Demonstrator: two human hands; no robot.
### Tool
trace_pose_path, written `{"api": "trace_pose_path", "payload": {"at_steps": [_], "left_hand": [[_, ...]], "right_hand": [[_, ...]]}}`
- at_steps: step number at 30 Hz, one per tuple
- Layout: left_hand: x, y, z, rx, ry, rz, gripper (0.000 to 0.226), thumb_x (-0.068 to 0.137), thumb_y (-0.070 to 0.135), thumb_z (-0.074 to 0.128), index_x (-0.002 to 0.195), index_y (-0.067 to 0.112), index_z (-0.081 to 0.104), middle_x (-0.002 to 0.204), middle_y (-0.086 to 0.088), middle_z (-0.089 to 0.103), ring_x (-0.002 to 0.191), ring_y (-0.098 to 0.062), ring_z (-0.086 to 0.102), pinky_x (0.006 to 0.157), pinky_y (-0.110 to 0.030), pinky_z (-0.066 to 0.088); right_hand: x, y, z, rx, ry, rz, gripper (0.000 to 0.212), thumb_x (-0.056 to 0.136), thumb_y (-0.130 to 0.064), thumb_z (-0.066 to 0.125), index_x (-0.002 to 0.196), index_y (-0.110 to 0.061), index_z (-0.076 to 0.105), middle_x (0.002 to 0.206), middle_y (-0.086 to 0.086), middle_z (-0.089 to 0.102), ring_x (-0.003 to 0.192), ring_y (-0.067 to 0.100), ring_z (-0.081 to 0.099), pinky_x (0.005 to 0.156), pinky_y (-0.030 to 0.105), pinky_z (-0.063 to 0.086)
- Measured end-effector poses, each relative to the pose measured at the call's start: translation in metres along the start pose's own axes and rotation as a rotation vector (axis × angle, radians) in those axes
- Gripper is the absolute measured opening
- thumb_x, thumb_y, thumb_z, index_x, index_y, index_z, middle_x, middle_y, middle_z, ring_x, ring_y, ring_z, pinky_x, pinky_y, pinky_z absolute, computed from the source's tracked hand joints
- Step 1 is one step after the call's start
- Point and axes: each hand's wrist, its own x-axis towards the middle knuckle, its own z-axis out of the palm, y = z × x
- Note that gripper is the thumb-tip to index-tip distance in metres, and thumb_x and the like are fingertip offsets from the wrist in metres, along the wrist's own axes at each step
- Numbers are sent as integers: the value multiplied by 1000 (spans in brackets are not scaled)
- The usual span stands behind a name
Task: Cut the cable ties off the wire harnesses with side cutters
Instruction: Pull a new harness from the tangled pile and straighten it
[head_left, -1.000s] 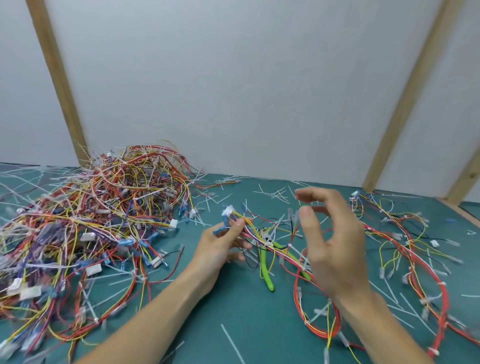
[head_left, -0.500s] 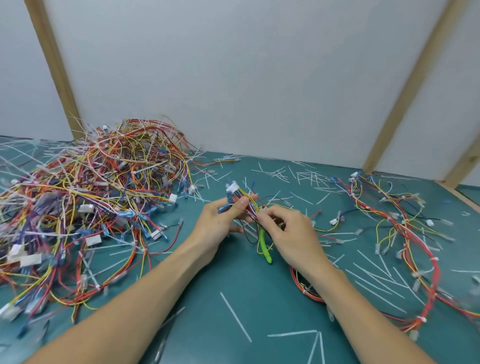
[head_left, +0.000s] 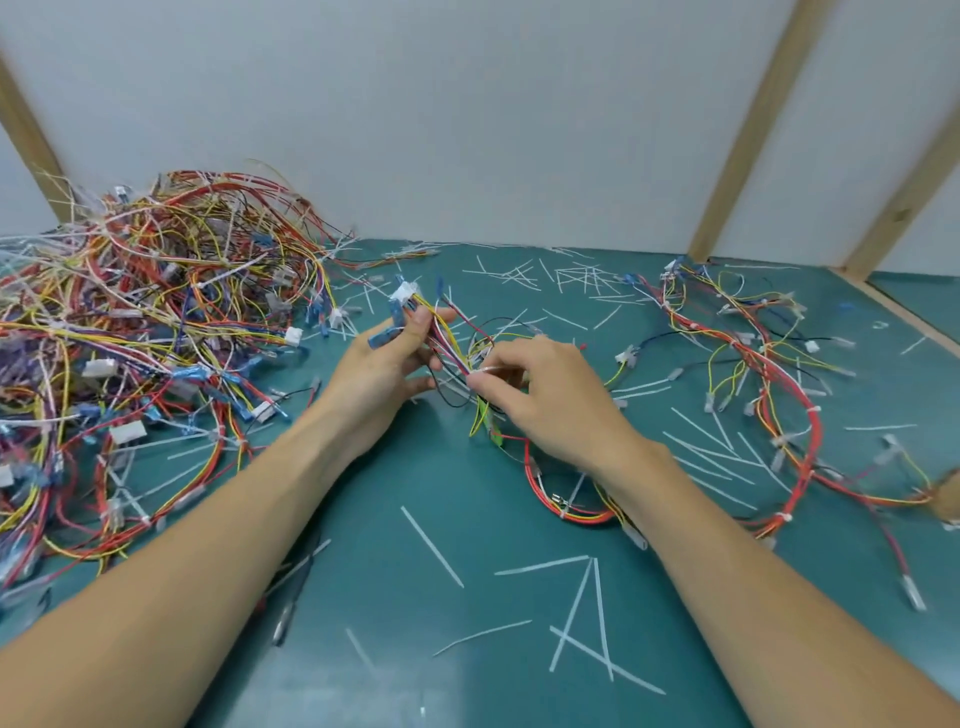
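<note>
My left hand (head_left: 387, 371) grips one end of a wire harness (head_left: 441, 338) of red, yellow and white wires, with a white connector (head_left: 404, 292) sticking up above the fingers. My right hand (head_left: 545, 395) pinches a thin white cable tie (head_left: 488, 370) on that harness, just right of the left hand. The green-handled side cutters (head_left: 492, 434) lie on the mat under my right hand, mostly hidden by it. The rest of the harness loops in red and yellow (head_left: 566, 506) under my right wrist.
A big tangled pile of harnesses (head_left: 145, 332) fills the left of the green mat (head_left: 467, 597). Another long harness (head_left: 753, 374) sprawls at the right. Cut white tie pieces (head_left: 576, 613) lie scattered about. White wall panels with wooden battens (head_left: 748, 130) close the back.
My right hand has come down from mid-air onto the harness and now pinches a tie beside my left hand. The view has tilted down slightly.
</note>
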Motion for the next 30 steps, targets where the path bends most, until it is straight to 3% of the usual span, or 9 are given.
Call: {"api": "trace_pose_path", "payload": {"at_steps": [5,7,13,18,22,26,30], "left_hand": [[-1,3,5,-28,26,15,37,98,39,54,119,13,68,93,1,69,84,-11,66,68,-24,55],[-1,1,8,-7,43,5,34,95,41,57,111,12,67,98,-1,72,92,-15,70,69,-27,56],[-2,0,10,75,115,-21,31,100,38,58,86,14,72,87,-4,75,66,-13,64,59,-24,54],[-3,0,15,174,112,-5,43,102,43,52,91,8,74,86,-15,76,62,-19,65,53,-26,54],[-7,-3,19,268,60,144,38,101,37,56,84,12,79,75,-12,74,59,-19,63,48,-23,47],[-5,-1,17,234,179,219,40,100,38,56,78,12,78,70,-12,73,56,-18,63,51,-22,47],[-2,4,11,166,339,200,33,103,37,53,88,15,73,71,-7,73,56,-18,65,51,-20,48]], "right_hand": [[0,0,8,-43,142,14,21,99,-37,64,91,-21,73,91,-7,73,94,19,58,91,44,46],[1,-1,9,-79,223,17,21,99,-38,63,92,-21,74,91,-7,72,95,19,58,89,43,45],[1,0,14,-99,278,-8,19,99,-38,64,94,-23,75,93,-8,73,95,18,57,86,40,44],[2,0,16,-77,338,27,19,98,-38,65,92,-22,74,93,-9,73,96,19,59,88,42,45],[3,1,14,-111,427,31,19,97,-37,66,89,-21,73,88,-8,72,91,20,59,84,43,46],[2,-2,13,-116,467,10,18,97,-37,67,86,-23,72,85,-10,69,88,18,57,82,39,44],[2,1,10,-135,464,-7,18,97,-36,67,87,-22,73,86,-9,69,89,18,57,83,38,43]]}}
